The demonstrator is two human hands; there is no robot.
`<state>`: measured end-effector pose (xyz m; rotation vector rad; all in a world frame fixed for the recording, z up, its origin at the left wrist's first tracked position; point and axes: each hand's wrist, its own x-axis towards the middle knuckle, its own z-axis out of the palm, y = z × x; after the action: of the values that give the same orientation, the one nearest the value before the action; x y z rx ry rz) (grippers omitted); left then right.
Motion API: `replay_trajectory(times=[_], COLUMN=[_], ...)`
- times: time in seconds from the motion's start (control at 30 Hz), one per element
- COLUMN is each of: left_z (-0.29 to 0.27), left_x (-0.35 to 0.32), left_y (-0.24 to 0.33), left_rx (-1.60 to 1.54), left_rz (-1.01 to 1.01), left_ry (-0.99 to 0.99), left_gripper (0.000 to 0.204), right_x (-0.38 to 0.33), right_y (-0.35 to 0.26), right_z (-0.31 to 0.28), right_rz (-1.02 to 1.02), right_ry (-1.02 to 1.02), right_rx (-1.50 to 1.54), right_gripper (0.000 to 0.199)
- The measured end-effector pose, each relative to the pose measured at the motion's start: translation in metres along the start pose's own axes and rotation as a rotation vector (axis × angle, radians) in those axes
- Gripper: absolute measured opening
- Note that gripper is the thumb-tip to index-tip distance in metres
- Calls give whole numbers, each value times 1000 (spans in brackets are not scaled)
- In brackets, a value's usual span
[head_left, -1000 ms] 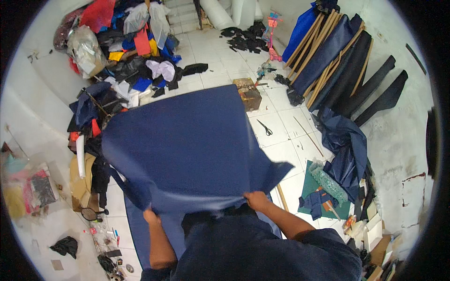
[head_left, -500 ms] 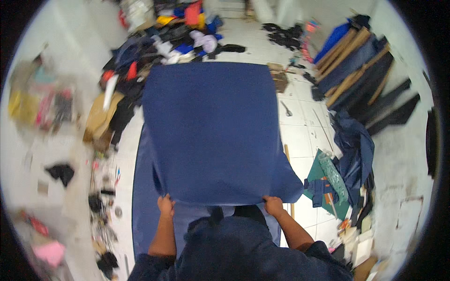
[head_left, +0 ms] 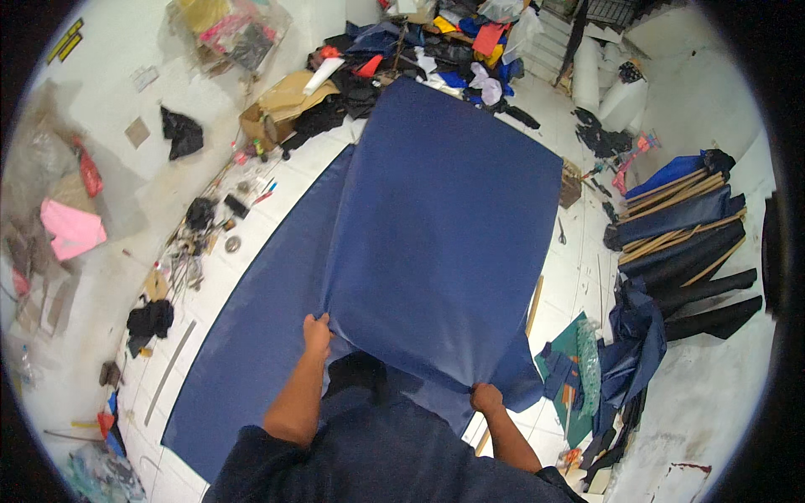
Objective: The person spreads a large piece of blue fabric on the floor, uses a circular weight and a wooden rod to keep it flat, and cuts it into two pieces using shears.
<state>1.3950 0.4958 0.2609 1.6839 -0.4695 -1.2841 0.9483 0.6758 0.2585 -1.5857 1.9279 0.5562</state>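
Observation:
A large sheet of dark blue fabric (head_left: 436,226) stretches out in front of me, with its near edge lifted in both my hands. My left hand (head_left: 317,334) is closed on the left near corner of this edge. At the right part of the same edge, my right hand (head_left: 486,397) grips the cloth, and creases run outward from its fingers. Beneath the raised part, another layer of blue fabric (head_left: 243,310) lies flat on the white floor and reaches out to the left. The fold's right side droops beside my right hand.
Fabric rolls (head_left: 679,218) lean against the right wall. Below them lie a green mat (head_left: 574,419) and crumpled blue cloth (head_left: 637,335). A scrap pile (head_left: 419,50) fills the back. Small tools and black scraps (head_left: 151,323) line the left wall, near a metal ruler (head_left: 170,373).
My view has turned to the left, so the room appears tilted. Both hands keep hold of the fabric edge; my left hand now appears higher than my right.

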Motion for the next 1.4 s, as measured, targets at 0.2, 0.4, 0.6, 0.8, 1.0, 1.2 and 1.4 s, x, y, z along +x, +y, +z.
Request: replay_trajectory(times=[0.2, 0.4, 0.6, 0.8, 1.0, 1.2, 1.4], left_z=[-123, -308, -389, -492, -614, -722, -851], left_x=[-75, -88, -176, -230, -263, -289, -316], left_y=[-58, -146, -130, -178, -206, -232, -226], left_rx=[175, 66, 283, 230, 319, 277, 70], left_rz=[-6, 40, 26, 12, 48, 129, 106], left_ry=[96, 152, -47, 69, 73, 42, -118], left_gripper=[25, 33, 33, 29, 31, 40, 31], right_x=[-113, -202, -289, -318, -411, -540, -648], right_y=[-27, -140, -158, -124, -244, -334, -459], right_z=[81, 153, 248, 305, 398, 514, 594], right_rz=[-33, -127, -168, -426, -331, -127, 236], right_ry=[-26, -95, -202, -466, -534, -96, 93], right_rx=[-56, -153, -493, -642, -322, -301, 80], right_gripper=[33, 32, 34, 40, 41, 29, 28])
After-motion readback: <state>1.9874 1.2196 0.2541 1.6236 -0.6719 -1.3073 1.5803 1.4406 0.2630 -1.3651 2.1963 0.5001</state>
